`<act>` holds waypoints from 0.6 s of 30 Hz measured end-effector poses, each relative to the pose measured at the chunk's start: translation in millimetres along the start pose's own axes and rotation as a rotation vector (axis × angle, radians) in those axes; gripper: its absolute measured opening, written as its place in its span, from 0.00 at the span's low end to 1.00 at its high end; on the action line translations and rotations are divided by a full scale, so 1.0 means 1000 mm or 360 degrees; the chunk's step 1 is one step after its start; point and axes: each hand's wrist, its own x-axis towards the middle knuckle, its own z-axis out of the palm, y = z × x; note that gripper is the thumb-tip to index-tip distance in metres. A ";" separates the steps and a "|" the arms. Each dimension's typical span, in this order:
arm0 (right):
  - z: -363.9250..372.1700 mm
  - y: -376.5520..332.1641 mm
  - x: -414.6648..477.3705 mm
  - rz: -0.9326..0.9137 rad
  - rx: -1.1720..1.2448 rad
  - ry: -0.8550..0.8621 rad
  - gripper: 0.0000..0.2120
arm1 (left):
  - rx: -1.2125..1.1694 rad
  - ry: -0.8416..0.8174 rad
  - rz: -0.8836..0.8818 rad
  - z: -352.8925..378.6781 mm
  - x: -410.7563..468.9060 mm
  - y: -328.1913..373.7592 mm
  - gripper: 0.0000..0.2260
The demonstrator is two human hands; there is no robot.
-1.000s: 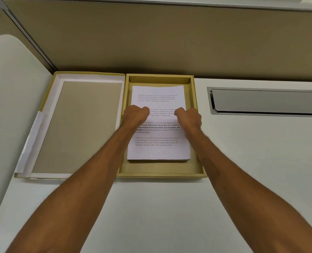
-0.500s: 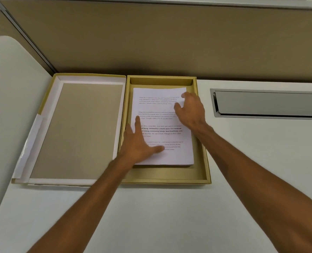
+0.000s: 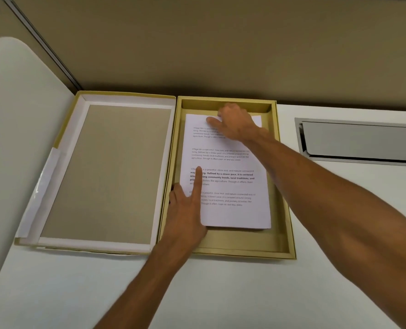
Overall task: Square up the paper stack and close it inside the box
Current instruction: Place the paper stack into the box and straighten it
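A white paper stack [image 3: 230, 186] with printed text lies inside the tan box tray [image 3: 282, 210]. The box lid [image 3: 106, 174] lies open and flat to the tray's left, inner side up. My left hand [image 3: 187, 210] rests flat at the stack's lower left corner, with one finger stretched up along the left margin. At the stack's far edge, my right hand [image 3: 235, 122] has its fingers curled over the top of the sheets, thumb lying on the page. Neither hand lifts the stack.
The box sits on a white desk [image 3: 339, 233] against a tan partition [image 3: 221, 43]. A grey cable hatch [image 3: 363, 141] is set into the desk at the right. A white rounded panel [image 3: 11, 115] stands at the left.
My right hand has slid from the stack's middle up to its far edge. My left hand has moved down to the lower left corner. Both fists opened out.
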 end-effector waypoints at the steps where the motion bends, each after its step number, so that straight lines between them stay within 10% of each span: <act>1: 0.002 0.000 0.001 0.0006 -0.0013 0.0019 0.26 | 0.0007 0.0003 0.0000 0.000 0.001 0.000 0.64; 18: -0.039 0.013 -0.039 0.0132 0.0240 0.0144 0.31 | -0.0301 -0.0256 -0.0220 -0.024 0.007 0.007 0.67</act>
